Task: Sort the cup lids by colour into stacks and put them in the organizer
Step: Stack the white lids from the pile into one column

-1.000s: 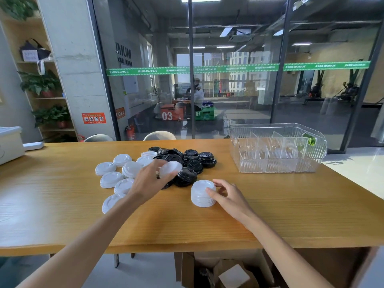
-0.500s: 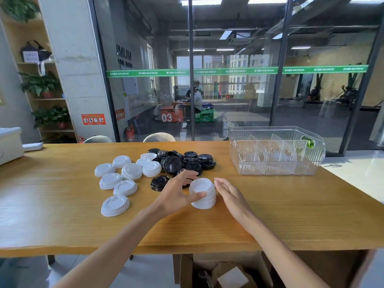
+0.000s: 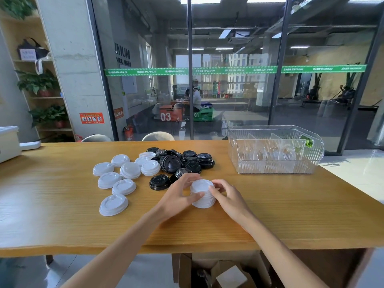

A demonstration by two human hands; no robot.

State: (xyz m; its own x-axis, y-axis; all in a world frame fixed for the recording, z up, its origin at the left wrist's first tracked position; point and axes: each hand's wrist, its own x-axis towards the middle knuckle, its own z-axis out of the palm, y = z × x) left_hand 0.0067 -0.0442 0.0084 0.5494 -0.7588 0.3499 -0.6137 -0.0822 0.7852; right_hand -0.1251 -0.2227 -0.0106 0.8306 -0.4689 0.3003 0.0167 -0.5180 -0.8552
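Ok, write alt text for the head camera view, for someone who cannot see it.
Both hands, left hand and right hand, hold a stack of white lids on a wooden table. Loose white lids and a pile of black lids lie behind it, with a clear organizer to the right.
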